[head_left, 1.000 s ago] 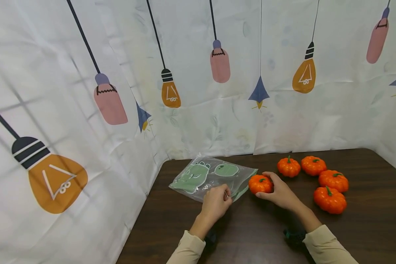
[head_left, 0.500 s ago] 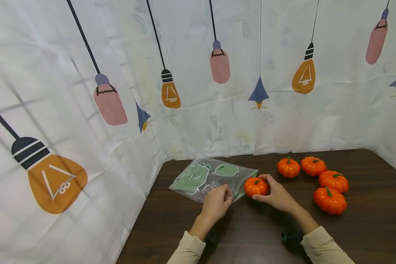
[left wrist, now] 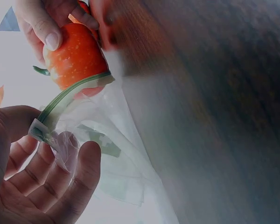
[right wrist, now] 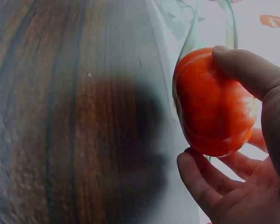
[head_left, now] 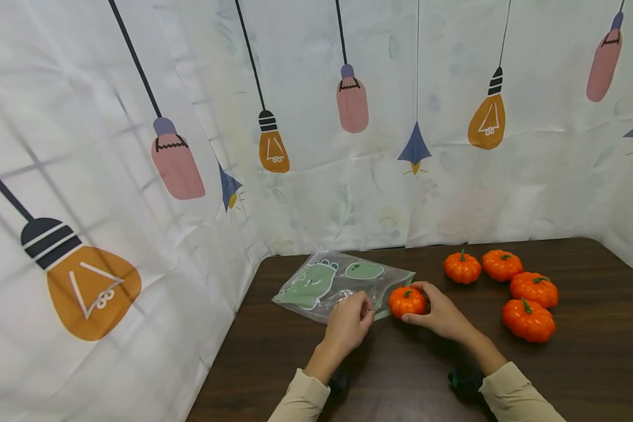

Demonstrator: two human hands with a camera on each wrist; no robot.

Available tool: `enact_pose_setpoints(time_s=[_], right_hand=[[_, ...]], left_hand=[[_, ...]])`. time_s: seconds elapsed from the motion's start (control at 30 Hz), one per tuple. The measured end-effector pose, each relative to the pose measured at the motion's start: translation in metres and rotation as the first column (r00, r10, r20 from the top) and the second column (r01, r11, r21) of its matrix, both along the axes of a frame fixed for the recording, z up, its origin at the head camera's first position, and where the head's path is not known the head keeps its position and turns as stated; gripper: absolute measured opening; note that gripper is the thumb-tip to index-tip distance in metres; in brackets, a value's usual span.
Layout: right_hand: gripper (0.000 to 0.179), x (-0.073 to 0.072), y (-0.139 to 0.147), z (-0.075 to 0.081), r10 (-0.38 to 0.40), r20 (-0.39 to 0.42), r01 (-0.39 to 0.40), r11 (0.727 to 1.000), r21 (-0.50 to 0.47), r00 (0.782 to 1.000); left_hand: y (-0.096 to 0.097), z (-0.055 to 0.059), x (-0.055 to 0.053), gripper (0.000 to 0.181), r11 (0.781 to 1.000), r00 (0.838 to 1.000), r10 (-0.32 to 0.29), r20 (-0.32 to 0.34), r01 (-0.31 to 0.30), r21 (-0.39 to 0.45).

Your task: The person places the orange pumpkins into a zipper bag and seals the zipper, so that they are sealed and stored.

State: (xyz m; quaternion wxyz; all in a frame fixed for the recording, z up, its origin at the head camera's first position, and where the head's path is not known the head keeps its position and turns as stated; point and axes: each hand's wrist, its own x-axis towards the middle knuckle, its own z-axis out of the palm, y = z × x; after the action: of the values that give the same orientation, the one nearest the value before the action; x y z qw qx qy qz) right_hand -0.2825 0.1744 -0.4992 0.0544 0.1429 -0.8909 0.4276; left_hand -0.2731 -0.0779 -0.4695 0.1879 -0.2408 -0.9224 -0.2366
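A clear zip bag [head_left: 343,282] with green cartoon prints lies on the table. My left hand [head_left: 348,321] pinches the bag by the corner of its mouth, at the end of the green zip edge [left wrist: 60,96], which bows apart. In my right hand [head_left: 442,312] is a small orange toy pumpkin [head_left: 406,302], gripped between thumb and fingers. The left wrist view has the pumpkin [left wrist: 77,56] at the bag's mouth, its lower part behind the clear film. Seen from the right wrist, the pumpkin [right wrist: 214,105] sits against the parted green edges.
Several more orange pumpkins [head_left: 528,320] with green stems stand together at the right of the dark wood table [head_left: 390,375]. A white curtain [head_left: 316,193] printed with lamps hangs behind the table and along its left side.
My right hand has carried the pumpkin a short way left and slightly nearer, up to the bag's mouth. The left hand keeps its hold on the bag, almost still.
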Motion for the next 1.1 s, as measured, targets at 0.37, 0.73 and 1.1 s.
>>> enact_pose_setpoints(time_s=[0.37, 0.73, 1.1], right_hand=[[0.086, 0.0, -0.004, 0.003, -0.041, 0.064, 0.042, 0.999, -0.011, 0.997], [0.083, 0.0, -0.011, -0.003, -0.069, 0.039, 0.07, 0.997, -0.036, 0.997], [0.079, -0.001, -0.015, -0.007, -0.129, -0.015, 0.129, 0.992, -0.004, 0.992]], left_hand=[[0.002, -0.001, 0.002, 0.018, 0.999, 0.999, -0.042, -0.014, 0.041, -0.024], [0.004, -0.002, 0.004, 0.019, 0.997, 0.997, -0.068, 0.038, 0.069, -0.038], [0.007, -0.004, 0.005, 0.02, 0.99, 0.991, -0.137, 0.005, 0.137, -0.033]])
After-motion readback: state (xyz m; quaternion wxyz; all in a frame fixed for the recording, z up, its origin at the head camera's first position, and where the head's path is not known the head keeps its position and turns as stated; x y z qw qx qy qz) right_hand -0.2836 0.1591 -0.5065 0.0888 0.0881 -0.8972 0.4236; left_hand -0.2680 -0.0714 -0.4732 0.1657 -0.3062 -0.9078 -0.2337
